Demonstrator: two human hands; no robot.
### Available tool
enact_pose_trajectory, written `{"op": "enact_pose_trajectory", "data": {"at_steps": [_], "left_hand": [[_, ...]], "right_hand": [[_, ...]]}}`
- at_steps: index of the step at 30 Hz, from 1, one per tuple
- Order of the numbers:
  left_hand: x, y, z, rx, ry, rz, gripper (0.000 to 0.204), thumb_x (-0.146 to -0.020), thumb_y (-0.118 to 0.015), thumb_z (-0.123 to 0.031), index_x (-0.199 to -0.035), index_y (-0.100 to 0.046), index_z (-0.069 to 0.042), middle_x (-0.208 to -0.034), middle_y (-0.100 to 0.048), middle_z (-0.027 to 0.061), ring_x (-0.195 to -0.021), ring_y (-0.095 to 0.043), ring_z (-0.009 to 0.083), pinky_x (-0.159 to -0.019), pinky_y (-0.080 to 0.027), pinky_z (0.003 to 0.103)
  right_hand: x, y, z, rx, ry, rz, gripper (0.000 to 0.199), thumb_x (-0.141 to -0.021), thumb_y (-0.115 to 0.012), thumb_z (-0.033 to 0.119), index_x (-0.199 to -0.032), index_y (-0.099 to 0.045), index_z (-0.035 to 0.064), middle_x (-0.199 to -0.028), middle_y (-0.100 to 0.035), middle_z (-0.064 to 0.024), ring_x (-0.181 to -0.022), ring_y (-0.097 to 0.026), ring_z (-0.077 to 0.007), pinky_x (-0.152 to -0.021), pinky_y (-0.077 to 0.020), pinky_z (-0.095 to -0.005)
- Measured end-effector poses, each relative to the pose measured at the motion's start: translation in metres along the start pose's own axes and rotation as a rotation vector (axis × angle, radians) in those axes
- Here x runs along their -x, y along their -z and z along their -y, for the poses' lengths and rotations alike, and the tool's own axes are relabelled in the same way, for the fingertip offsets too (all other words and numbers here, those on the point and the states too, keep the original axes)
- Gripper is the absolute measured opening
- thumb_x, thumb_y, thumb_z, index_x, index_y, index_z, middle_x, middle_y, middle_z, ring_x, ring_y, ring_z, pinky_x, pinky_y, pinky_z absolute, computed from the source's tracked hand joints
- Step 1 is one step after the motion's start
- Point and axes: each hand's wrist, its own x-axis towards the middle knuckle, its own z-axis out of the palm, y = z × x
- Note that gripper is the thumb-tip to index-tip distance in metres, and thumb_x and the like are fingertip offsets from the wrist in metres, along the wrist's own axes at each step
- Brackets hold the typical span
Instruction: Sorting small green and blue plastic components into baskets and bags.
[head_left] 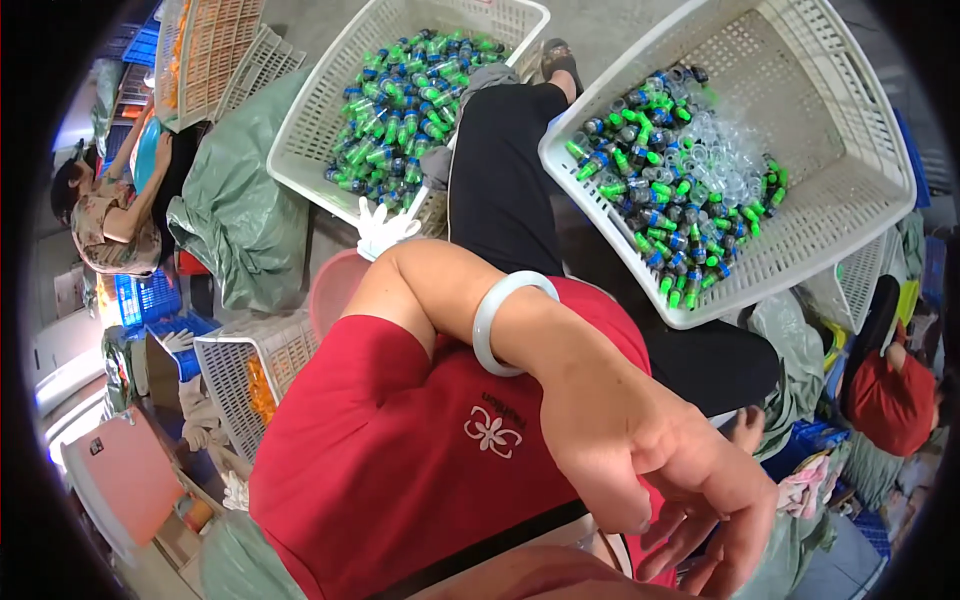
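My left arm crosses in front of my red shirt (400, 450), a pale bangle (487, 325) round the forearm. The bare left hand (670, 465) hangs at the lower right, close to the camera. Its fingers are loosely bent and apart, with nothing visible in them. My right hand is not in view. Beyond my knees, a white crate (318, 110) holds many small clear bottles (410, 105) with green and blue parts. Tilted towards me at the right is another white crate (840, 120). Inside lie similar pieces (655, 215) and a heap of clear plastic cups (725, 150).
A white glove (382, 230) shows beyond my elbow, by a pink basin (335, 285). Green sacking (245, 190) and a crate with orange pieces (225, 385) stand at the left. Another person (115, 215) sits at far left; someone in red (890, 410) is at far right.
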Motion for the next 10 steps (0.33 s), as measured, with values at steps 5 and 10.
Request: {"op": "enact_pose_trajectory", "data": {"at_steps": [5, 10], "left_hand": [[-0.010, 0.017, -0.003, -0.211, -0.054, 0.003, 0.040, -0.080, -0.043, 0.005, -0.119, -0.048, 0.002, -0.114, -0.057, 0.0104, -0.094, -0.060, 0.0179, -0.083, -0.048, 0.030], [-0.007, 0.018, -0.048, -0.882, -0.076, -0.377, 0.033, -0.087, -0.044, -0.002, -0.116, -0.058, -0.001, -0.125, -0.050, 0.0140, -0.109, -0.050, 0.0301, -0.094, -0.042, 0.038]], "right_hand": [[-0.028, 0.037, 0.107, 0.024, 0.316, -0.245, 0.032, -0.091, -0.060, 0.010, -0.120, -0.055, -0.0001, -0.104, -0.065, -0.0157, -0.092, -0.063, -0.0263, -0.085, -0.0484, -0.0353], [-0.021, 0.070, 0.275, -0.582, 0.737, -0.158, 0.032, -0.094, -0.057, 0.013, -0.125, -0.054, 0.0047, -0.120, -0.061, -0.0139, -0.097, -0.062, -0.0315, -0.093, -0.0455, -0.0362]]}}
